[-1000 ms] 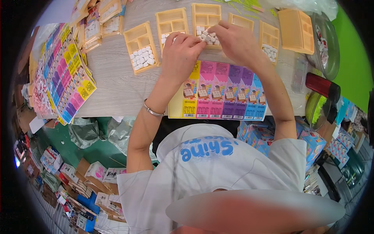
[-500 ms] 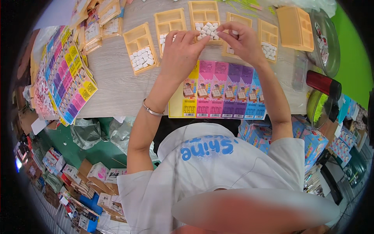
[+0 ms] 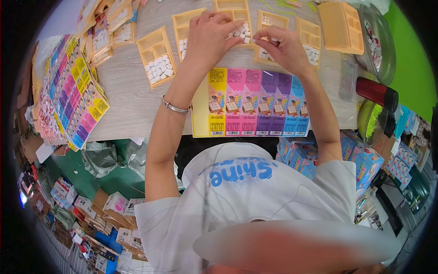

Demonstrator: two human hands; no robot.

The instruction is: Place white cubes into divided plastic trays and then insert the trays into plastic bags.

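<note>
Fingers of the left hand [image 3: 211, 37] are curled downward, with the tips resting on the small white blocks [image 3: 241, 33] that fill a yellow tray [image 3: 233, 10] at the far side of the wooden table [image 3: 132, 91]. Whether they pinch a block cannot be told, since the back of the hand covers them. The left forearm runs straight up from the lower edge, with a silver bracelet [image 3: 175, 108] at the wrist.

The right hand [image 3: 284, 45] sits just beside the left, over the neighbouring yellow tray [image 3: 270, 20]. Its thumb and forefinger are closed together in a pinch; what they grip is too small to tell. The right forearm angles inward from the elbow.

Between both forearms, a row of coloured cards [image 3: 255, 102] lies flat on the table, running yellow, pink, purple and blue. Another tray with white blocks [image 3: 157, 57] lies to the left, well apart from the hands. A fanned pile of coloured cards [image 3: 73, 91] lies at the left edge of the table. A red bottle [image 3: 376, 91] lies at the right.
</note>
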